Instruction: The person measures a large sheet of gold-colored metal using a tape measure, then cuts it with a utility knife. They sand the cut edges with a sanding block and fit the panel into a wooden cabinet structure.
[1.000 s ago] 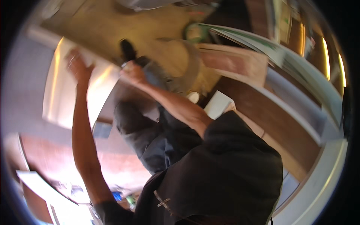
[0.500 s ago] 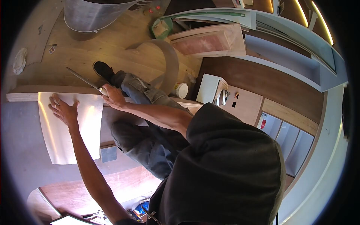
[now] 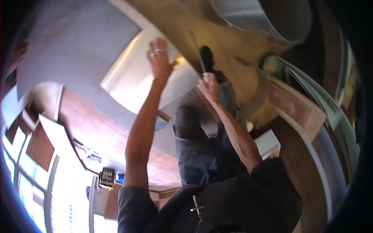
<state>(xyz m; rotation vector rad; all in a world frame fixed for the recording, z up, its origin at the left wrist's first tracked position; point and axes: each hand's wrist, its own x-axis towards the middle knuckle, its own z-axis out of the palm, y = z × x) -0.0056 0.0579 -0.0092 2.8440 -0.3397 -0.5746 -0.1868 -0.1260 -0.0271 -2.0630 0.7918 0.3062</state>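
Observation:
A shiny, pale metal sheet (image 3: 124, 81) lies on a grey board (image 3: 77, 39), along its wooden edge. My left hand (image 3: 159, 62) rests on the sheet with fingers extended, rings showing on them. Just right of the sheet, my right hand (image 3: 211, 88) grips the handle of a long thin metal tool (image 3: 198, 50), whose shaft points away from me over the floor and is blurred. My dark-shod foot (image 3: 207, 58) is on the floor below that tool.
A curved metal sheet (image 3: 260, 19) stands at top right. Wooden panels (image 3: 295, 108) and long boards lean along the right, with a small white tub (image 3: 249, 125) near them. A pinkish plywood surface (image 3: 85, 116) and bright window (image 3: 66, 194) are at lower left.
The view has turned, shifting sheet, hands and floor rightward and bringing the window into view. My left hand stays on the sheet and my right keeps hold of the tool.

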